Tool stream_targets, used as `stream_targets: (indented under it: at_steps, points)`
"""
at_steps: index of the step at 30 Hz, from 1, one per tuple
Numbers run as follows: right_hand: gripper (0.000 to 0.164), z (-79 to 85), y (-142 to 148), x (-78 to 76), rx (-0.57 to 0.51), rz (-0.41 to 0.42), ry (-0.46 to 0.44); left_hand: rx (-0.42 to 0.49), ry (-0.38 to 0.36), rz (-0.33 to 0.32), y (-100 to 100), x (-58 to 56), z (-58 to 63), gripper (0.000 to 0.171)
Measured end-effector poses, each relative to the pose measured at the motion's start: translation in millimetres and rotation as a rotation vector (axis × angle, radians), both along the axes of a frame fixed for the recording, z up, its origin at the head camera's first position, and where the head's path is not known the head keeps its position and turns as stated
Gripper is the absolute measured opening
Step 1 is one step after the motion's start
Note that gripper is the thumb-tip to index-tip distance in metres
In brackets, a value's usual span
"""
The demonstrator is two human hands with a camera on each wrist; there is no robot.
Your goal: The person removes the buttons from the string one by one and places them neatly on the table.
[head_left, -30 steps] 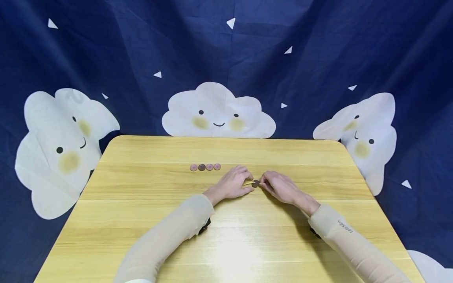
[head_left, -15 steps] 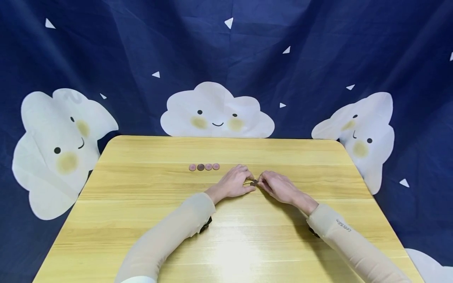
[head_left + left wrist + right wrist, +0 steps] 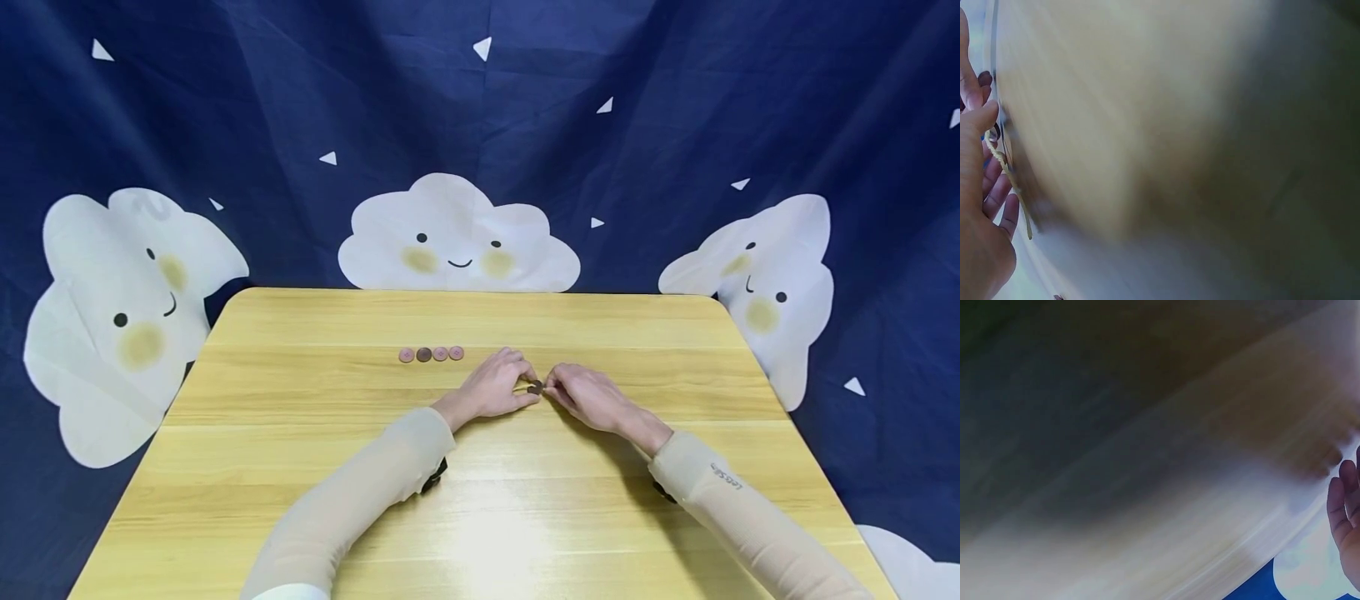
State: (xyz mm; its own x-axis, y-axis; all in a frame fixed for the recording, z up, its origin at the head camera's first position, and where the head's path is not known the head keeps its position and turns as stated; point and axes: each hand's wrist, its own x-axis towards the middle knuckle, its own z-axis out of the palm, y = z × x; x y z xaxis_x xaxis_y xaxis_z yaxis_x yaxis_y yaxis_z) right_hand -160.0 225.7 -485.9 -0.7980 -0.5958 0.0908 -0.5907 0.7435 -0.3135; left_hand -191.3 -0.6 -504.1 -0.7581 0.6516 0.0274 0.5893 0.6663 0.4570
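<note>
My left hand point(image 3: 495, 385) pinches a thin yellow string point(image 3: 1016, 197), whose loose end trails down past the curled fingers in the left wrist view. A dark brown button point(image 3: 535, 387) sits between the two hands, and the left thumb and index finger lie on either side of it. From the right, my right hand point(image 3: 588, 396) holds the button's edge with thumb and fingertips. The left wrist view shows the button largely hidden near the left thumb tip. Only part of the right hand point(image 3: 1347, 512) appears at the edge of the right wrist view.
Several round buttons lie in a row behind the left hand: a dark brown button point(image 3: 423, 355) among pinkish ones, such as the leftmost pink button point(image 3: 407, 355). The wooden table point(image 3: 337, 325) ends at a dark blue curtain point(image 3: 285, 100) printed with clouds.
My left hand has moved slightly right, bringing its thumb and finger around the dark button. The right hand stays nearly still with the button. The row of buttons is unchanged.
</note>
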Motion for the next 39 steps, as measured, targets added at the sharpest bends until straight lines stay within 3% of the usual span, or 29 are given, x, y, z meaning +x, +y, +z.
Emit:
stream_targets:
  at_steps: [39]
  points:
    - [0.004,-0.7,6.2,4.0,0.066,0.009,0.035,0.068,0.018,0.032,-35.4,2.7,-1.6,0.032]
